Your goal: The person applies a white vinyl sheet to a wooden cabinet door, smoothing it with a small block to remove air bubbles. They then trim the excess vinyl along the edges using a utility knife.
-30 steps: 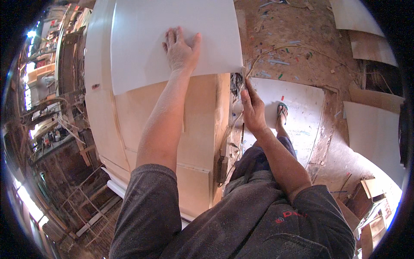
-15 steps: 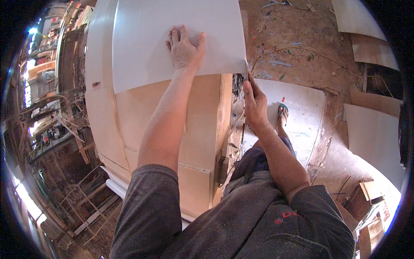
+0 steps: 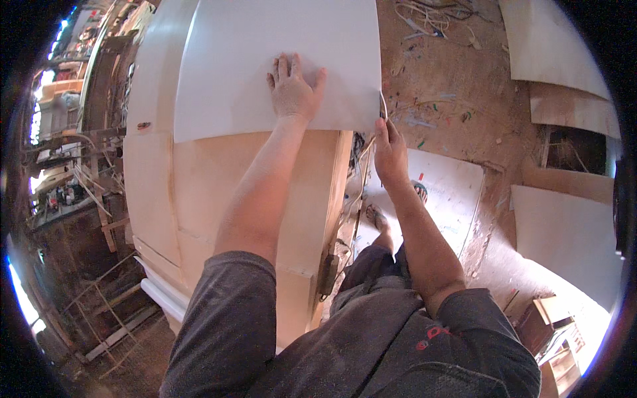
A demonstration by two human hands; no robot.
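Note:
A smooth white sheet lies on top of a pale wooden cabinet-like piece, overhanging part of it. My left hand presses flat on the sheet, fingers stretched and somewhat apart. At the sheet's right edge, near its close corner, my right hand is closed round a slim dark tool; its grip hides most of the tool, so the exact kind is unclear. A thin white strip curves away from the edge beside the tool.
A white board lies on the floor under my feet. Cables and coloured scraps are strewn on the brown floor. More panels stand along the right. Racks and clutter fill the left side. Another cable runs beside the cabinet.
My right hand has drawn the tool slightly along the sheet's edge, and a thin white strip now curls out there. My left hand stays flat on the sheet. One foot has stepped.

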